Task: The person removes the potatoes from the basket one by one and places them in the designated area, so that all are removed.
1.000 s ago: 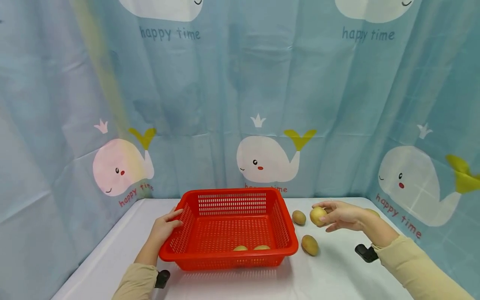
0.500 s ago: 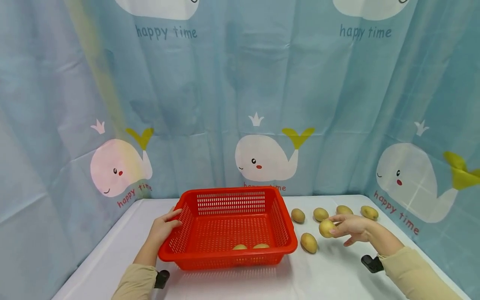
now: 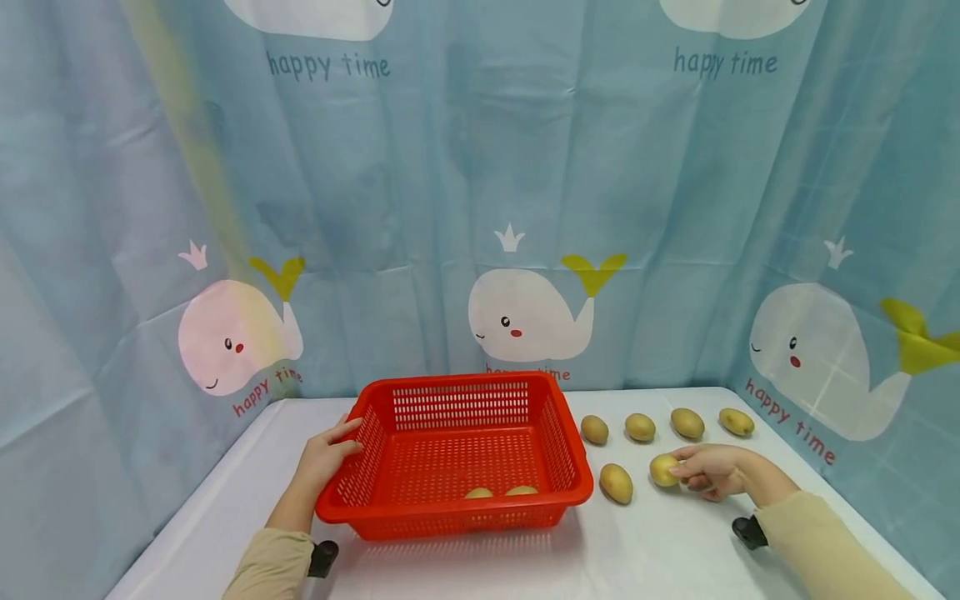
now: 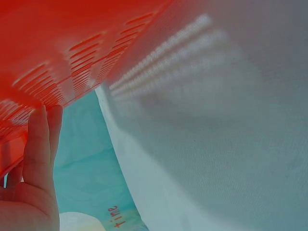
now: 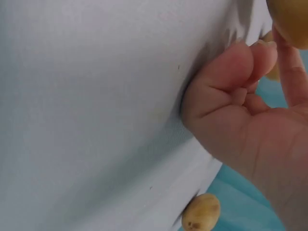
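Observation:
My left hand (image 3: 324, 457) holds the left rim of a red slotted plastic basket (image 3: 456, 510); in the left wrist view its fingers (image 4: 39, 149) lie against the outer wall (image 4: 86, 53) under the rim. Two potatoes (image 3: 522, 491) show inside the basket near its front wall. To the right, my right hand (image 3: 716, 471) pinches a yellowish potato (image 3: 663, 471) low over the table, in front of a row of others. That held potato (image 5: 291, 21) is cut off at the top corner of the right wrist view, where the lower fingers (image 5: 231, 67) curl against the cloth.
Along the back right stand several potatoes in a row: one by the basket (image 3: 595, 430), a second (image 3: 640, 427), a third (image 3: 687, 423) and a far-right one (image 3: 737, 422). Another potato (image 3: 616, 484) lies beside the basket. A whale-print curtain (image 3: 420, 208) hangs behind the white table (image 3: 637, 558).
My right hand has moved right and down with the potato, bringing it low near the table and uncovering the back row. The left hand has stayed at the basket rim.

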Demonstrator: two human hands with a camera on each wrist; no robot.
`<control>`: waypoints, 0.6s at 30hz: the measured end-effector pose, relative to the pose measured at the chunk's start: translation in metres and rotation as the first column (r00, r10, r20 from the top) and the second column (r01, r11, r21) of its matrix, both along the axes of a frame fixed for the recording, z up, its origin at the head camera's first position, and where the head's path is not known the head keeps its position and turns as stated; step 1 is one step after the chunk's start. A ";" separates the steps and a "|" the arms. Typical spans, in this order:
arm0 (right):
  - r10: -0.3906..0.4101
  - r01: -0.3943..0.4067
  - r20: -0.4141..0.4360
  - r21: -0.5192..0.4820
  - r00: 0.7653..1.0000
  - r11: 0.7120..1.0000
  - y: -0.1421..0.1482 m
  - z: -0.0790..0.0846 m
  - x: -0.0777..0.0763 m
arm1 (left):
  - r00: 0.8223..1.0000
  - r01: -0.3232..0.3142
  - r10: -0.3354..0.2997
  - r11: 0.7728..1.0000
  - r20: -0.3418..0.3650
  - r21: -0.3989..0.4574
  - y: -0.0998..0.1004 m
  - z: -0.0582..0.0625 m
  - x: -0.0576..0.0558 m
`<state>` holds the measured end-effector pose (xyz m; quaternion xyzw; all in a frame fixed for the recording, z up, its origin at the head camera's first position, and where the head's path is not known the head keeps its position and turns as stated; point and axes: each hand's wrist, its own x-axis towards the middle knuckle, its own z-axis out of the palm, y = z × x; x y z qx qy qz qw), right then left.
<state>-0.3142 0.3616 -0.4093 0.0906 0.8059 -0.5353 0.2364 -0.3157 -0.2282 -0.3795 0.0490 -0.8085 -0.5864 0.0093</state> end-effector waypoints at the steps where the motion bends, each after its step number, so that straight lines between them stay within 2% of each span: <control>1: -0.008 0.008 0.004 -0.003 1.000 1.000 0.001 -0.002 -0.002 | 1.000 0.002 -0.002 1.000 -0.001 0.001 0.000 0.000 -0.001; 4: -0.010 0.010 0.003 -0.001 1.000 1.000 0.003 -0.005 -0.005 | 1.000 0.003 -0.003 1.000 -0.015 -0.014 -0.001 0.001 -0.001; 11: 0.046 -0.046 0.000 0.021 0.999 0.999 0.004 -0.006 -0.005 | 0.999 0.013 -0.015 0.996 -0.033 -0.089 -0.003 -0.001 0.000; 18: 0.020 -0.019 -0.006 0.056 1.000 0.998 0.000 -0.004 -0.002 | 0.999 0.023 -0.025 0.998 -0.024 -0.066 -0.002 0.002 0.000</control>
